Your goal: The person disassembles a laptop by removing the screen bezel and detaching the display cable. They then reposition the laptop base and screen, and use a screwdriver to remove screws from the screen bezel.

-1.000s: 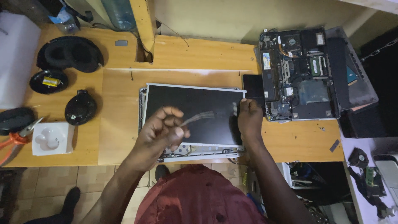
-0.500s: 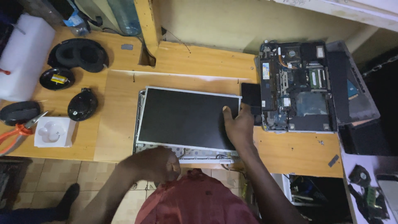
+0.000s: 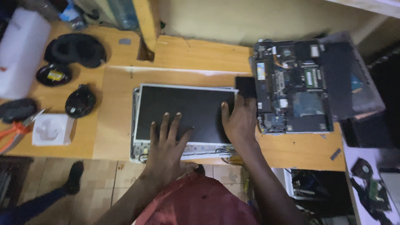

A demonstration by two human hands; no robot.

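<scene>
Head view: both hands lie flat on a dark screen panel point(image 3: 185, 112) at the middle of the frame, which sits in its pale lid shell point(image 3: 137, 146) on the wooden tabletop point(image 3: 116, 83). The left hand point(image 3: 168, 139) rests palm down on the panel's lower middle, fingers spread, its grip released and closed on nothing. The right hand point(image 3: 241, 121) presses the panel's right edge, thumb on the glass, also grasping nothing.

The step in hand looks like seating or steadying the panel in the shell. A next move would probably call for even, light pressure at the edges, keeping clear of the cable point(image 3: 223, 151) and metal strip along the lower border.

Just right of the panel lies an opened laptop base point(image 3: 291, 91) with its boards bare, and a small black block point(image 3: 246, 86) between them at the panel's upper right corner. At the left of the frame sit black round parts point(image 3: 80, 101), a white box point(image 3: 51, 129) and orange pliers point(image 3: 12, 133).
</scene>
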